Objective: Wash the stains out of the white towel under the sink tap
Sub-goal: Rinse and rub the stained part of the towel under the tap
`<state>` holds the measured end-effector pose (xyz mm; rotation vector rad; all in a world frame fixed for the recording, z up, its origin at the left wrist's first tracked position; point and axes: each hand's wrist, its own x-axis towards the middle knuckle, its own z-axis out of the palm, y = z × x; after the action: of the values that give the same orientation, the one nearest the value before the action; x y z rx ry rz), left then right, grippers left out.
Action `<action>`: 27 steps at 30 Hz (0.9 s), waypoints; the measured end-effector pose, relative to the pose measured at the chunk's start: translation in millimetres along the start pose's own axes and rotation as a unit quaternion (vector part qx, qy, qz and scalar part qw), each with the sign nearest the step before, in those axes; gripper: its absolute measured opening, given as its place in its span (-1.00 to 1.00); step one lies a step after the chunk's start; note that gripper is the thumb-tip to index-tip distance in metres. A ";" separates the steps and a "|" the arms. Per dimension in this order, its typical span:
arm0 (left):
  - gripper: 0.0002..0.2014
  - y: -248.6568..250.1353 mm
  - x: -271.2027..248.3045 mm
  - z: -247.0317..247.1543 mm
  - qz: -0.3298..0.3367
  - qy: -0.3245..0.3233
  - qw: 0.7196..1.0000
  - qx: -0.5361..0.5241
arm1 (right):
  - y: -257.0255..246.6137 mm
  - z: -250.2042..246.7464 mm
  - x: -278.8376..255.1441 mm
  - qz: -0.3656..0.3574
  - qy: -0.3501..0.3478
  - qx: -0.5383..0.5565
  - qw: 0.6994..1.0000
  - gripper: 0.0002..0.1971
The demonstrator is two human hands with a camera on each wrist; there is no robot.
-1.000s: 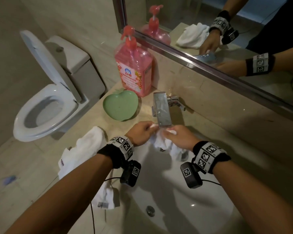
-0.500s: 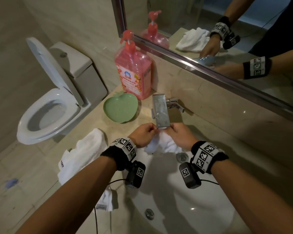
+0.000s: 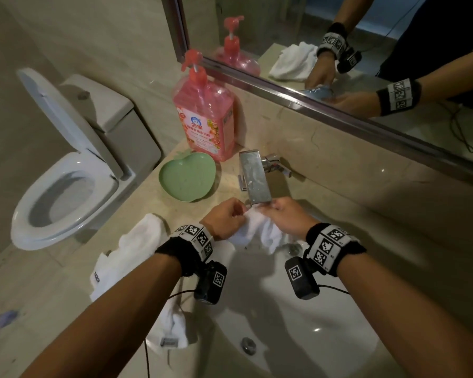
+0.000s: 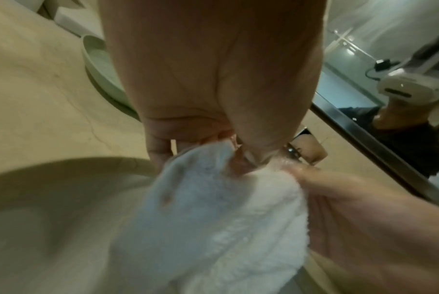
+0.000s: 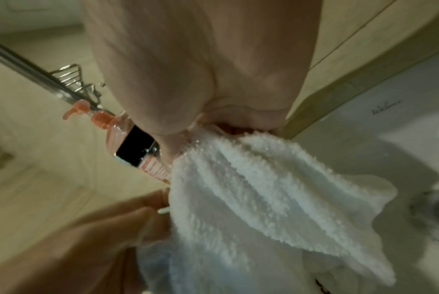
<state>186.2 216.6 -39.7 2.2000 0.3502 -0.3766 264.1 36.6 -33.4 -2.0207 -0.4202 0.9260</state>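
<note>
Both hands, left (image 3: 224, 219) and right (image 3: 287, 218), had lifted the towel (image 3: 257, 233) closer under the tap (image 3: 254, 178), each pinching it, so rinsing looked under way.

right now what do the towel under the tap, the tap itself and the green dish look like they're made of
White towel: looped terry cloth, likely cotton, its pile beaded with water.
Tap: metal with a shiny chrome-like finish that mirrors its surroundings, dulled by water spots.
Green dish: probably plastic, with an even pale colour, a soft sheen and a moulded apple shape.
</note>
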 end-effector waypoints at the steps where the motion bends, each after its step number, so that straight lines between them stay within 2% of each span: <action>1: -0.84 -3.6 1.2 -2.2 -0.005 -0.002 1.000 0.006 | -0.1 -1.2 0.2 0.002 0.006 -0.003 1.000 -0.67; 3: -0.84 -6.5 3.2 -6.2 -0.004 -0.002 1.000 0.003 | 2.8 -4.0 1.0 -0.009 0.011 -0.024 1.000 -0.77; 5: -0.86 -7.1 6.2 -6.6 0.017 0.004 1.000 -0.011 | 5.8 -6.9 1.3 -0.022 0.003 -0.034 0.999 -0.79; 8: -0.83 -1.7 10.1 -2.3 0.058 -0.014 0.997 -0.057 | 15.8 -8.4 0.5 0.004 -0.015 0.012 1.000 -0.81; 10: -0.83 3.7 15.4 4.4 0.083 -0.034 0.992 -0.083 | 20.6 -6.9 0.8 0.008 -0.013 -0.009 1.000 -0.64; 11: -0.74 6.1 18.8 6.4 0.085 -0.037 0.991 -0.093 | 23.9 -6.7 2.8 0.004 -0.004 -0.021 1.000 -0.60; 14: -0.63 5.7 24.7 10.6 0.032 -0.048 0.989 -0.137 | 29.9 -12.2 9.0 -0.015 0.038 0.015 0.999 -0.62; 18: -0.74 -6.0 29.5 16.4 0.002 -0.032 0.999 -0.039 | 32.5 -23.4 7.7 -0.020 0.063 0.030 0.997 -0.62; 20: -0.74 -4.3 30.2 18.0 0.024 -0.018 0.998 -0.064 | 34.2 -26.6 5.6 -0.018 0.034 0.021 0.999 -0.63; 23: -0.74 1.9 29.1 16.8 0.054 -0.042 0.994 -0.088 | 30.0 -20.9 1.3 0.005 -0.037 -0.001 0.999 -0.67; 25: -0.79 0.4 27.3 16.3 0.056 -0.042 0.995 -0.072 | 24.0 -10.6 4.7 0.003 -0.062 -0.009 0.998 -0.67; 27: -0.88 -6.1 24.4 13.4 0.036 -0.015 0.997 -0.061 | 15.3 -0.5 10.9 -0.002 -0.060 -0.008 0.998 -0.72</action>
<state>204.2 212.5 -61.3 2.0794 0.2699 -0.3401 271.2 33.8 -50.6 -1.9849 -0.4990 1.0480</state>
